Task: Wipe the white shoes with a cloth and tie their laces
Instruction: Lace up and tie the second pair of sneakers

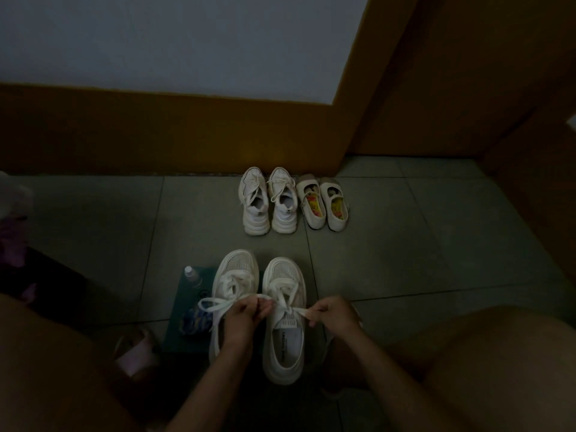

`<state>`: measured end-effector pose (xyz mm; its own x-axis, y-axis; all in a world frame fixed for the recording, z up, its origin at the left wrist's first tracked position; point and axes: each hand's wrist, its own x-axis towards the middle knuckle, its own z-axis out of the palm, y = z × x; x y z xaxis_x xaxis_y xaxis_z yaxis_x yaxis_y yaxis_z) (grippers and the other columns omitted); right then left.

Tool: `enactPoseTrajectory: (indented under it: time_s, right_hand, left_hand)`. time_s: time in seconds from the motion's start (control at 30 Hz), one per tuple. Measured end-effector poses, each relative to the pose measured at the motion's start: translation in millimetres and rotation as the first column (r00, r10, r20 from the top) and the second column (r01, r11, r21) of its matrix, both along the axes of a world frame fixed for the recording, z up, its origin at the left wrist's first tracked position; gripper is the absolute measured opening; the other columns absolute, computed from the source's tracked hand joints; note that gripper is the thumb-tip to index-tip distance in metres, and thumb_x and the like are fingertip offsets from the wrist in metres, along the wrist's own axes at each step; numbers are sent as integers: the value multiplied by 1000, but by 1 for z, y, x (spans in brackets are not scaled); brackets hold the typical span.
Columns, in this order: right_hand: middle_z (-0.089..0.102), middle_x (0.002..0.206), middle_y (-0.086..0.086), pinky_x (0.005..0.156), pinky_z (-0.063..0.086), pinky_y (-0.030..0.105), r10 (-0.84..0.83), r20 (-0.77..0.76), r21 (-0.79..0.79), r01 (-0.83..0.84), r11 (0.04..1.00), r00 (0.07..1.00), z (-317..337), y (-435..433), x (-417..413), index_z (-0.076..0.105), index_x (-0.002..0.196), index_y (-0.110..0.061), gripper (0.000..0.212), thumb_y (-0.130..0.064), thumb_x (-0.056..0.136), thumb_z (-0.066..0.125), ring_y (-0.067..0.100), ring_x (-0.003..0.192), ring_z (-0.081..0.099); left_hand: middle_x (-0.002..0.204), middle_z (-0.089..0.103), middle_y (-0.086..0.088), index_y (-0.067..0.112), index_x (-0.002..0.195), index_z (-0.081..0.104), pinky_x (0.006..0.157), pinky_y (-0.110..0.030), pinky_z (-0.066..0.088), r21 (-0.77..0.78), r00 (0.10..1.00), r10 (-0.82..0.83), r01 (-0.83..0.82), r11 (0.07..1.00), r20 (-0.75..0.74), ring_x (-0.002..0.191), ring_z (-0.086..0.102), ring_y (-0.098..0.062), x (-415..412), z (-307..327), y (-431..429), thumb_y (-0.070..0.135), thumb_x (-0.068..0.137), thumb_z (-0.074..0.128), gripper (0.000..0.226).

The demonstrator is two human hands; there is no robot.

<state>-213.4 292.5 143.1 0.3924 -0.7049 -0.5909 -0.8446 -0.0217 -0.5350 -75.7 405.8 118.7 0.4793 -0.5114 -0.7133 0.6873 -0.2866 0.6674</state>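
Two white sneakers stand side by side on the floor in front of me, toes pointing away. The left sneaker (234, 275) has a tied bow with loops spread over its tongue. The right sneaker (284, 338) has its laces pulled out sideways across the tongue. My left hand (241, 316) pinches one lace end between the shoes. On the other side, my right hand (335, 314) pinches the second lace end and holds it taut to the right. A blue patterned cloth (193, 321) lies crumpled left of the left sneaker.
A small bottle (191, 275) stands on a dark green mat (174, 332) beside the cloth. Another white sneaker pair (269, 201) and a pair of beige strap shoes (322, 202) sit by the brown skirting. My bare knees flank the shoes. A pink slipper (135, 353) lies at left.
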Motion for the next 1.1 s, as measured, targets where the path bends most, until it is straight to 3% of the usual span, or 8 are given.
enactPoseTrajectory:
  time_s: [0.1,0.17,0.33,0.47,0.6,0.73,0.97,1.1]
  right_hand:
    - [66,56,-13,61,41,17,-11,16,6,10,1000,1000,-2,0,-1,75,78,-4,17,-19,84,68,-6,54,51]
    - [58,47,-20,56,38,11,-11,12,-2,11,1000,1000,-3,1,-1,75,79,-4,17,-19,84,68,-6,52,51]
    - [72,85,11,51,35,2,50,32,-33,-49,998,998,4,2,1,73,86,1,20,-17,87,64,-5,56,47]
    - [62,65,3,53,36,0,15,109,-35,-12,999,994,4,1,5,70,88,9,20,-10,87,63,-5,51,49]
    - [57,55,-8,54,37,4,-36,134,-17,38,999,990,1,0,5,70,82,6,15,-7,85,64,-9,45,51]
    - [58,46,-11,66,41,23,-23,98,-26,25,999,995,-3,0,5,63,58,-20,28,-13,85,66,4,55,53]
    - [62,61,-5,73,46,28,-17,27,-30,18,999,1000,-2,2,5,64,62,-21,23,-19,85,66,12,67,58]
    - [58,59,-10,65,42,23,12,-16,-62,-13,998,1000,-2,3,4,62,59,-23,27,-21,86,65,4,60,53]
  left_hand:
    - [96,61,-20,-15,103,55,68,-21,56,-3,999,53,-53,999,-12,81,63,-22,-1,3,2,0,94,43,21]
    - [84,62,-16,-7,87,59,54,-15,54,8,996,86,-86,996,-10,65,66,-15,1,6,3,0,93,46,16]
    - [78,61,-15,-11,94,58,54,-15,53,-15,993,32,-30,999,118,69,62,-20,3,10,4,0,94,45,17]
    - [74,63,-13,-5,89,55,58,-20,54,-41,941,-32,49,998,338,68,62,-21,3,18,8,1,91,52,7]
    - [77,68,-3,10,87,64,63,-17,51,26,800,-160,178,984,578,71,65,-9,2,29,12,2,88,58,10]
    - [69,64,4,8,79,67,58,-5,43,98,712,-219,207,973,667,61,59,3,4,35,17,-2,85,60,14]
    - [73,64,9,13,91,71,60,-7,41,216,631,-320,238,947,706,69,58,2,10,25,21,7,86,63,11]
    - [75,64,8,10,97,71,60,-7,40,230,607,-337,250,941,720,69,56,4,11,22,23,8,87,62,14]
